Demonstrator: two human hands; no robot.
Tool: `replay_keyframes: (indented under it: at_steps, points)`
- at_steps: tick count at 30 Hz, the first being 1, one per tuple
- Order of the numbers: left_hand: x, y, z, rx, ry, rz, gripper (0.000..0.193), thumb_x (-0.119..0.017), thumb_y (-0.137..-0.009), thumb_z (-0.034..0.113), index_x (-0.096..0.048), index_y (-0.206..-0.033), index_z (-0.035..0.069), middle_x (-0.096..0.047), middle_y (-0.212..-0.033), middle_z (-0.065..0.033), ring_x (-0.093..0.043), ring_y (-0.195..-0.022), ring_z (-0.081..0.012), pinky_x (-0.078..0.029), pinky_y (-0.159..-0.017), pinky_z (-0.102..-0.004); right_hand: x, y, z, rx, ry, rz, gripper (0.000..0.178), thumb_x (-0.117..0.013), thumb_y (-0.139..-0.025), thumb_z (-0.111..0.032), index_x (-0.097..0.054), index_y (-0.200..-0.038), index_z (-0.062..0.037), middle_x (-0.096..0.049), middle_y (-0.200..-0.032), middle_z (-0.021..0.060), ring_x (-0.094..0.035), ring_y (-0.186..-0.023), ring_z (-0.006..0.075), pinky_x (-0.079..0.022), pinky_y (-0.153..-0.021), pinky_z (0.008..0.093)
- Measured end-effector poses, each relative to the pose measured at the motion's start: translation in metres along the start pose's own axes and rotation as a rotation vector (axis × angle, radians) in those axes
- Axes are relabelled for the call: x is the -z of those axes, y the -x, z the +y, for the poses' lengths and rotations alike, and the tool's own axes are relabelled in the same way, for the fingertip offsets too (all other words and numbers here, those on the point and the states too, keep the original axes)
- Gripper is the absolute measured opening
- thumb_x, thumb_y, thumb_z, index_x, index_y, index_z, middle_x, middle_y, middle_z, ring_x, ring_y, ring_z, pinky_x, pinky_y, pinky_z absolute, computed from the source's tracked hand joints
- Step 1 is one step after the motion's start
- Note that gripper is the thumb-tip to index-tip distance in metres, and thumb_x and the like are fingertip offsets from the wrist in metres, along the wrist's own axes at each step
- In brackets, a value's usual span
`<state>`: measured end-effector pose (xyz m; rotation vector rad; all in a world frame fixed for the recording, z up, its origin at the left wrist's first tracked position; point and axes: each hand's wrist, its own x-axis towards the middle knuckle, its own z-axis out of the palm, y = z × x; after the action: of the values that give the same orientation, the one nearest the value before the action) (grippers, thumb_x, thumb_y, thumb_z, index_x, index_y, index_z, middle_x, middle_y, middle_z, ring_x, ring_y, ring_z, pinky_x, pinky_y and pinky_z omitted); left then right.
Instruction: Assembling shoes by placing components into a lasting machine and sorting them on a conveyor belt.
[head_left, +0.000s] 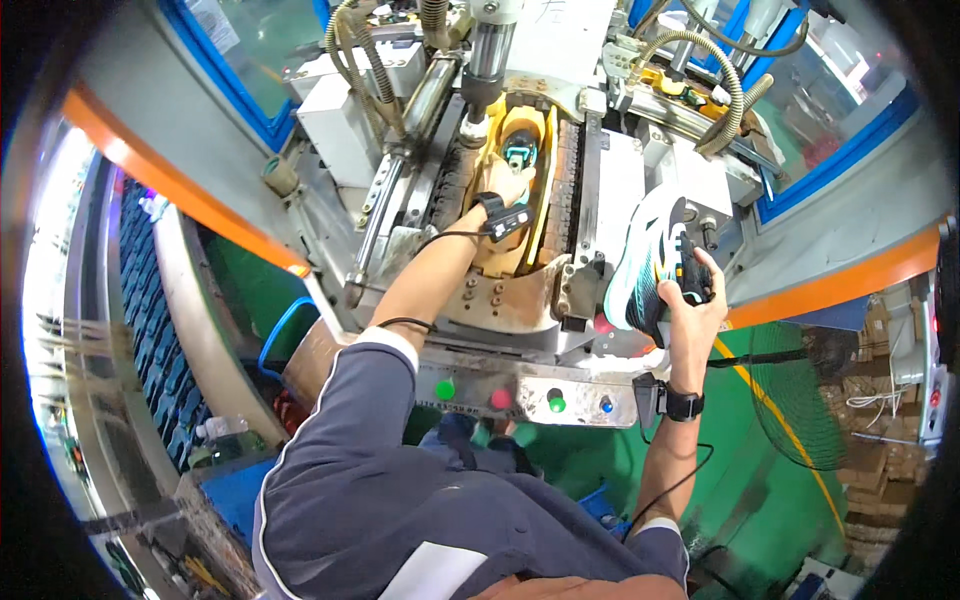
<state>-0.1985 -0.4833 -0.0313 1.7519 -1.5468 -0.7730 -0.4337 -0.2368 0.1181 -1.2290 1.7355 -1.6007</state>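
Observation:
My left hand (510, 182) reaches into a long yellow mould cradle in the middle of the machine. Its fingers are closed on a dark shoe with teal trim (519, 146) that lies in the cradle (548, 190), toe end away from me; the hand hides part of it. To the right, clear of the cradle, my right hand (697, 305) grips a second shoe (646, 255), tilted on edge. That one has a black upper and a white and pale teal sole, with the sole facing left. Each wrist wears a small black strapped device with a cable.
A vertical metal cylinder (491, 60) hangs just beyond the cradle's left side. Along the machine's front runs a panel (530, 397) with green, red and blue buttons. Orange-edged guards (180, 185) flank both sides. At the left stands a blue-surfaced conveyor (160, 290); cardboard (865, 480) is piled lower right.

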Motion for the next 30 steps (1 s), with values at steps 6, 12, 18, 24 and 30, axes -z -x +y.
replay_keyframes:
  at_steps: [6, 12, 18, 24, 30]
  points:
    - [-0.012, -0.029, -0.017, 0.065, -0.033, 0.042, 0.051, -0.069, -0.068, 0.019, -0.053, -0.108, -0.008, -0.066, -0.092, -0.0233, -0.067, -0.09, -0.0309, -0.053, -0.076, -0.0411, -0.038, -0.072, 0.012, 0.009, 0.199, -0.107, 0.05, -0.075, -0.064, -0.008, -0.06, -0.111, 0.0006, -0.064, -0.094, 0.0085, -0.059, -0.085, 0.0166, -0.048, -0.079, 0.0277]
    - [0.104, 0.087, 0.003, 0.371, 1.165, -0.451, 0.024, -0.069, -0.081, 0.01, -0.063, -0.1, -0.004, -0.067, -0.093, -0.0104, -0.066, -0.074, -0.0186, -0.056, -0.066, -0.0311, -0.141, -0.185, 0.034, 0.064, 0.665, -0.368, 0.062, -0.076, -0.061, -0.034, -0.062, -0.109, 0.0029, -0.067, -0.098, 0.0203, -0.066, -0.09, 0.0301, -0.051, -0.081, 0.0356]
    - [0.239, 0.244, -0.029, 0.402, 0.947, -0.273, 0.045, -0.067, -0.084, 0.01, -0.051, -0.123, -0.006, -0.063, -0.108, -0.01, -0.061, -0.095, -0.0155, -0.05, -0.086, -0.0294, -0.286, -0.173, 0.058, -0.045, 0.854, -0.579, 0.056, -0.076, -0.065, -0.031, -0.064, -0.108, 0.0032, -0.067, -0.106, 0.0246, -0.065, -0.103, 0.0345, -0.051, -0.089, 0.0383]
    - [0.31, 0.375, -0.052, 0.469, 0.986, 0.22, 0.045, -0.061, -0.085, 0.004, -0.048, -0.127, -0.004, -0.06, -0.118, -0.0098, -0.061, -0.104, -0.0196, -0.048, -0.093, -0.0337, -0.346, -0.134, 0.124, 0.141, 0.965, -0.284, 0.049, -0.058, -0.083, -0.028, -0.046, -0.117, 0.0056, -0.068, -0.098, 0.0256, -0.068, -0.089, 0.0378, -0.055, -0.079, 0.0439]
    - [0.291, 0.457, -0.072, 0.565, 0.996, 0.603, 0.038, -0.06, -0.088, 0.007, -0.051, -0.124, -0.001, -0.062, -0.112, -0.0092, -0.062, -0.098, -0.0184, -0.052, -0.085, -0.0324, -0.31, -0.071, 0.079, 0.524, 0.724, -0.457, 0.06, -0.065, -0.083, -0.03, -0.044, -0.126, 0.0069, -0.059, -0.118, 0.0279, -0.062, -0.105, 0.038, -0.05, -0.089, 0.0443]
